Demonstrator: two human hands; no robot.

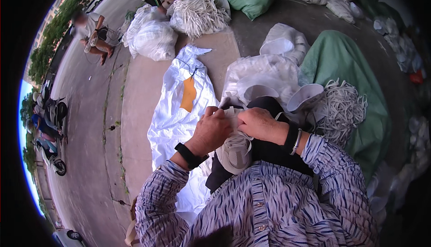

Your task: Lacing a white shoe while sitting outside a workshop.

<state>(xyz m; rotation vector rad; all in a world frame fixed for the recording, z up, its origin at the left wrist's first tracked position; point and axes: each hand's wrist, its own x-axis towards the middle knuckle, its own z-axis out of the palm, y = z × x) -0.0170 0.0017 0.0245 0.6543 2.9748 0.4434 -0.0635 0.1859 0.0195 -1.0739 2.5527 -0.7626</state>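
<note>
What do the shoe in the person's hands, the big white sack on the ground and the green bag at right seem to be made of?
The shoe looks like pale knit or mesh fabric, matte, with a fine weave and flat white laces; both the left hand and the right hand grip it. The white sack seems thin plastic, glossy and crinkled. The green bag looks like woven plastic, dull, softly creased.

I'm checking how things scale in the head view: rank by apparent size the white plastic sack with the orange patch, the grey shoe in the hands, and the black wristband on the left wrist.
1. White plastic sack with the orange patch, largest.
2. Grey shoe, partly covered by the hands.
3. Black wristband, smallest.
The shoe lies nearer the camera, yet the sack looks bigger.
</note>
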